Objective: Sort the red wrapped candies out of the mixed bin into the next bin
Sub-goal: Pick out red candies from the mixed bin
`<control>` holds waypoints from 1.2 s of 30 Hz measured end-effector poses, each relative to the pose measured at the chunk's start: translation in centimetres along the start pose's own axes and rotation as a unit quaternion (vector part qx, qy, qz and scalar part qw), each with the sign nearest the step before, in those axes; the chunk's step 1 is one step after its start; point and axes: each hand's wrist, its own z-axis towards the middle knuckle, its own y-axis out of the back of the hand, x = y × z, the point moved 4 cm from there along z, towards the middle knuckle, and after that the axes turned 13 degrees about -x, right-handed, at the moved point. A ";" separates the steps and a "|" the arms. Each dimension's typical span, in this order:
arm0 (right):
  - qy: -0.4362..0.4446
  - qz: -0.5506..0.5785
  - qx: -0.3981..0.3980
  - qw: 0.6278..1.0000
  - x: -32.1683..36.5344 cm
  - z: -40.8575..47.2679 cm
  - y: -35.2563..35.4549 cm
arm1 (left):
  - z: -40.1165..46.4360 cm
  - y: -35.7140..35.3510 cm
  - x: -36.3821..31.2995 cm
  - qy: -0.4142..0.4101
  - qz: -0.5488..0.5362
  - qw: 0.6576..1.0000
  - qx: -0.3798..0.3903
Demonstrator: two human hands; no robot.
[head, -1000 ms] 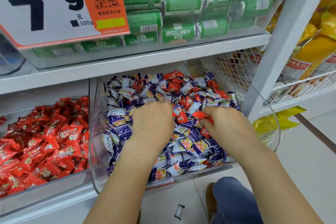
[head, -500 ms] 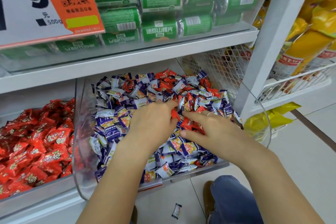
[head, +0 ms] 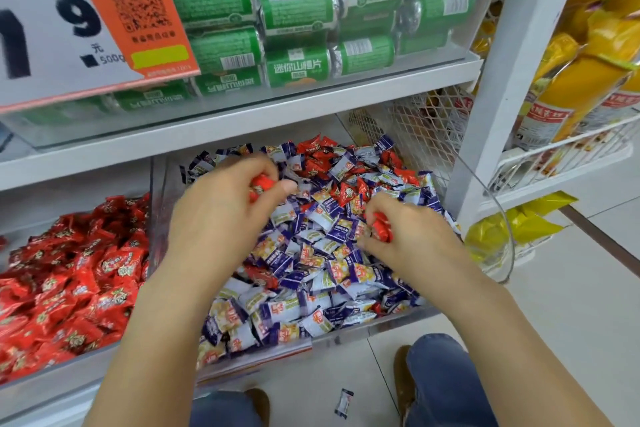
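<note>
The clear mixed bin (head: 346, 340) holds purple-and-white wrapped candies (head: 311, 274) with red wrapped candies (head: 320, 158) scattered among them, mostly at the back. My left hand (head: 221, 215) hovers over the bin's left half and its curled fingers grip red candies (head: 261, 184). My right hand (head: 412, 236) is over the right half and pinches a red candy (head: 381, 227). To the left stands the neighbouring bin (head: 52, 381), full of red candies (head: 69, 281).
A shelf with green snack packs (head: 294, 17) and a price sign (head: 69, 17) hangs just above the bins. A white upright post (head: 498, 80) and a wire basket (head: 561, 156) stand to the right. One wrapped candy (head: 343, 402) lies on the floor by my shoes.
Both hands have curled their fingers round red candies and risen off the pile. My left hand moved toward the back of the bin. The view shifted slightly.
</note>
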 end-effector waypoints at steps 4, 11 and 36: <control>-0.027 0.010 -0.020 0.999 -0.6 0.3 1.0 | -1.3 2.6 1.2 0.039 0.024 0.999 -0.020; -0.082 0.071 -0.009 0.994 -0.8 0.5 2.4 | -3.6 3.2 1.4 -0.014 0.119 0.983 0.142; 0.016 -0.276 0.139 0.951 0.0 4.3 -4.3 | -4.0 2.1 0.9 -0.012 0.077 0.991 0.107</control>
